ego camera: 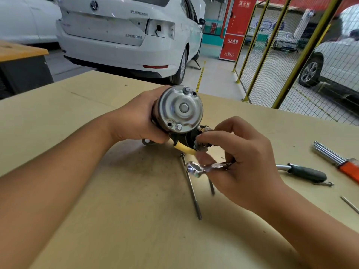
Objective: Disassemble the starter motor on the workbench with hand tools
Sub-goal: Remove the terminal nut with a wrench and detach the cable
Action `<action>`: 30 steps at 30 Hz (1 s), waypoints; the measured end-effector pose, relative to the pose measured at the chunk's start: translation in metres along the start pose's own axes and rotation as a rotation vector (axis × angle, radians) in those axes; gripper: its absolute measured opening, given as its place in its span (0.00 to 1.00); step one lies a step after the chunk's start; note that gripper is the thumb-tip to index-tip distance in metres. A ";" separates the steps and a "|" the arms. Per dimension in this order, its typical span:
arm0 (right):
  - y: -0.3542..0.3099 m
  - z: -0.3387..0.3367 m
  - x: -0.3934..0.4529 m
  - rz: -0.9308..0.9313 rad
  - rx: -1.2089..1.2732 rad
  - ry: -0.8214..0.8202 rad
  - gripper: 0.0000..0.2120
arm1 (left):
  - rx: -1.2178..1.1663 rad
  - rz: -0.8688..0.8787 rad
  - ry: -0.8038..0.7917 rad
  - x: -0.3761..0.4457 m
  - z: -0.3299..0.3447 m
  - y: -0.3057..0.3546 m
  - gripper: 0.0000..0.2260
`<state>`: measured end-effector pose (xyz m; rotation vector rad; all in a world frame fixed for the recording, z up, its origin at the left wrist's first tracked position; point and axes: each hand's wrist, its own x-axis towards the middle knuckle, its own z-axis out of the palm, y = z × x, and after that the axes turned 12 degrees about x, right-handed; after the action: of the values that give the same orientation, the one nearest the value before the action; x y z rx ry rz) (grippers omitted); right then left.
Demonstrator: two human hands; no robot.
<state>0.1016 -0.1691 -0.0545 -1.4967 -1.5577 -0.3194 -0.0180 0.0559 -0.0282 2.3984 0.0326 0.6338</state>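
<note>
Starter motor, grey cylindrical metal with shiny round end cap facing camera, sits tilted on the tan wooden desk, held mid-desk. Left hand wraps the motor body, fingers closed around it. Right hand has fingertips pinching at the dark terminal area just under the end cap, beside a short yellow sleeved wire; same hand also clamps a shiny chrome ring spanner in its lower fingers. Two long thin steel through-bolts lie on the desk below the motor, already out by the look of it. Black-handled screwdriver and orange-holder hex key set lie well apart to the right.

Risks, judged: spanner is held awkwardly while the fingertips work, so it may slip and drop. With bolts out, end cap could come loose and the motor shift if the left grip eases. Small nut at the terminal may fall and roll; whether one is there, cannot tell.
</note>
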 end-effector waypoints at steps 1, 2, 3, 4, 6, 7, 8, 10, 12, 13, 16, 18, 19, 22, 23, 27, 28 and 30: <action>-0.001 0.001 0.001 0.000 -0.029 0.032 0.10 | 0.001 0.003 0.001 0.000 0.000 0.000 0.41; -0.002 0.002 0.003 0.009 -0.061 0.060 0.11 | 0.003 0.006 0.006 0.000 0.000 0.000 0.41; -0.003 0.001 0.005 0.020 -0.079 0.066 0.10 | 0.008 0.009 0.010 0.000 0.000 -0.001 0.42; -0.003 0.000 0.007 0.019 -0.082 0.046 0.07 | 0.013 0.010 0.012 0.001 0.000 -0.001 0.42; -0.002 -0.006 0.007 -0.010 -0.086 -0.034 0.07 | 0.011 0.010 0.007 0.001 -0.001 -0.001 0.42; -0.003 -0.008 0.007 -0.022 -0.099 -0.074 0.10 | 0.011 0.009 0.002 0.001 0.000 0.000 0.41; -0.005 -0.008 0.006 -0.032 -0.107 -0.089 0.11 | 0.013 0.008 0.001 0.001 0.000 0.000 0.41; -0.009 -0.009 0.008 -0.026 -0.132 -0.050 0.08 | 0.015 0.001 0.002 0.000 0.000 -0.001 0.41; -0.012 -0.009 0.011 0.001 -0.194 -0.009 0.11 | 0.023 -0.006 0.007 0.000 -0.001 -0.002 0.40; -0.013 -0.010 0.012 0.010 -0.207 -0.017 0.10 | 0.026 -0.008 0.008 0.000 -0.001 -0.003 0.40; -0.013 -0.014 0.014 0.004 -0.196 -0.100 0.06 | 0.026 -0.015 -0.003 0.001 -0.001 -0.004 0.40; -0.016 -0.013 0.013 0.035 -0.154 -0.114 0.10 | 0.023 -0.014 -0.003 0.001 -0.001 -0.004 0.40; -0.017 -0.013 0.013 0.059 -0.150 -0.095 0.09 | 0.024 -0.014 -0.002 0.001 -0.002 -0.004 0.40; -0.019 -0.013 0.015 0.112 -0.208 -0.064 0.12 | 0.034 -0.020 0.008 0.001 -0.002 -0.003 0.40; -0.018 -0.014 0.016 0.112 -0.205 -0.081 0.09 | 0.037 -0.020 0.009 0.001 -0.002 -0.003 0.40; -0.015 -0.016 0.016 0.098 -0.157 -0.123 0.13 | 0.038 -0.022 0.008 0.001 -0.001 -0.003 0.40; -0.015 -0.016 0.016 0.108 -0.154 -0.116 0.13 | 0.036 -0.024 0.010 0.001 -0.001 -0.003 0.40; -0.016 -0.015 0.015 0.127 -0.161 -0.112 0.11 | 0.034 -0.028 0.011 0.001 -0.001 -0.004 0.40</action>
<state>0.0963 -0.1738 -0.0287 -1.7572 -1.5446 -0.2976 -0.0170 0.0598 -0.0289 2.4223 0.0827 0.6385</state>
